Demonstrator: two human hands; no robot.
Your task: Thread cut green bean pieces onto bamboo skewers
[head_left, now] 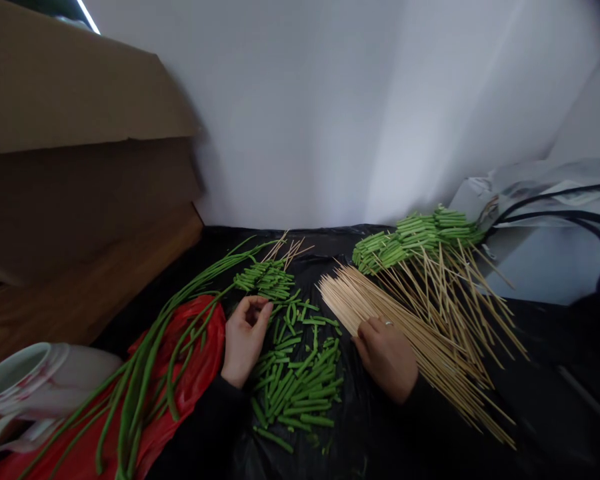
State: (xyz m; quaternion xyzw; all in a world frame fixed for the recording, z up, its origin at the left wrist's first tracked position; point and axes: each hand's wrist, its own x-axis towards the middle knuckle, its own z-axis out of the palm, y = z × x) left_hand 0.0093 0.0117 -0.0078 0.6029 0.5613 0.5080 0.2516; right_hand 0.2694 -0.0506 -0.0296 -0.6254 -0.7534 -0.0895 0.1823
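Note:
My left hand [245, 340] is curled, thumb and forefinger drawn together, just above the left side of the cut green beans [300, 393]. Whatever its fingertips might hold is hidden. Bent fingers of my right hand [387, 360] rest on the left edge of a pile of bamboo skewers [350, 300], gripping at the sticks; how many is unclear. Beyond my left hand lies a small group of skewered bean pieces [265, 279]. A larger stack of bean skewers [420, 237] sits at the back right, sticks pointing towards me.
Long uncut beans [145, 373] lie across a red plastic bag [200, 360] at left. A white pitcher-like vessel [75, 380] stands beside it. Black plastic sheeting [355, 427] covers the surface. A cardboard box [80, 100], pale wall [300, 120] and black cables [570, 207] border it.

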